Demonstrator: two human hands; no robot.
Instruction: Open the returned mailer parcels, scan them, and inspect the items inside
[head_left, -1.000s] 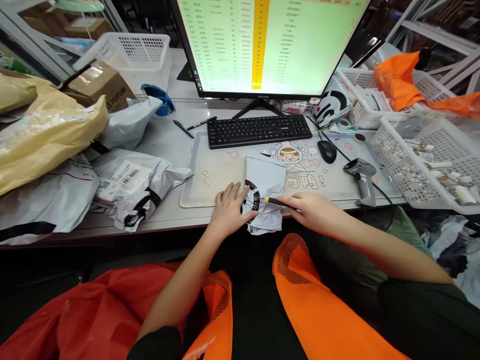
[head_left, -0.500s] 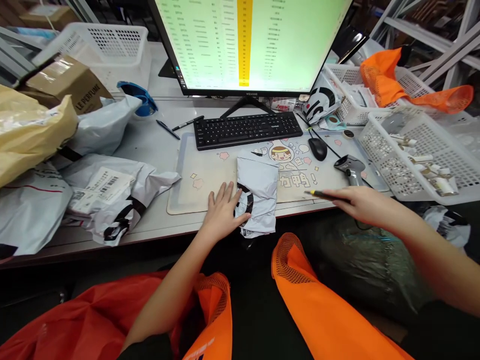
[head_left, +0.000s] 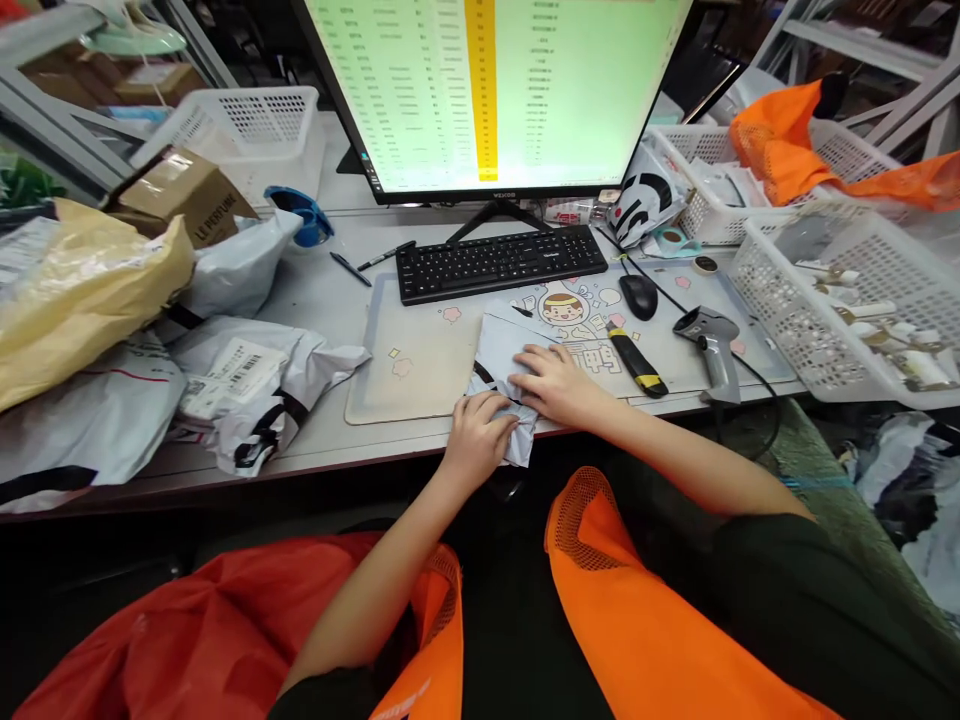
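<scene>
Monitor (head_left: pixel 495 90) top cut off by the frame; spreadsheet text too small; parcel (head_left: pixel 501 350) part-hidden under both hands
</scene>
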